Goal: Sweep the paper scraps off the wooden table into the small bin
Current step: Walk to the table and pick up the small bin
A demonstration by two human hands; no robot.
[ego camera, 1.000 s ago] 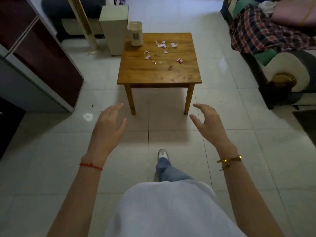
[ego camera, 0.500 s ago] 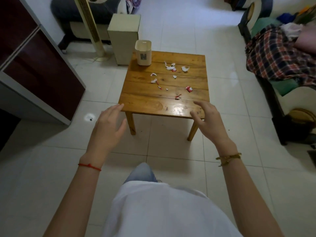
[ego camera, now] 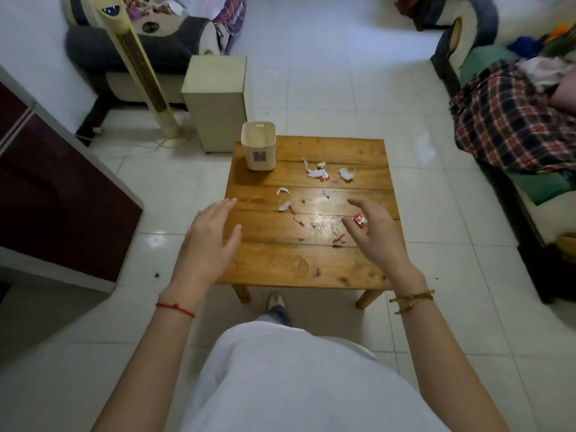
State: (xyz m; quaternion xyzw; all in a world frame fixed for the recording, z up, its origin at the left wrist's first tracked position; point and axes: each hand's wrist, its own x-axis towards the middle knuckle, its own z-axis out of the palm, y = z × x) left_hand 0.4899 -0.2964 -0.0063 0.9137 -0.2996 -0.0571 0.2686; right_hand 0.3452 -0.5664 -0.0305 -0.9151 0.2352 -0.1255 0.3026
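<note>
A low square wooden table [ego camera: 280, 266] stands on the tiled floor right in front of me. Several white and red paper scraps [ego camera: 316, 173] lie scattered over its middle and far half. A small cream bin [ego camera: 258, 149] stands upright on the table's far left corner, empty as far as I can see. My left hand [ego camera: 207, 244] hovers over the table's left edge, fingers spread, holding nothing. My right hand [ego camera: 374, 235] hovers over the right half with fingers apart; a red scrap [ego camera: 359, 220] shows just beside its thumb and forefinger, not gripped.
A cream box-shaped unit [ego camera: 215, 98] and a tall tower fan [ego camera: 140, 73] stand on the floor beyond the bin. A dark red cabinet [ego camera: 59, 198] is at left. A sofa with a plaid blanket [ego camera: 511, 126] runs along the right. My shoe [ego camera: 276, 299] is under the table's near edge.
I have stepped up to the table; it now lies under my hands. Both hands have moved forward over its surface, still holding nothing.
</note>
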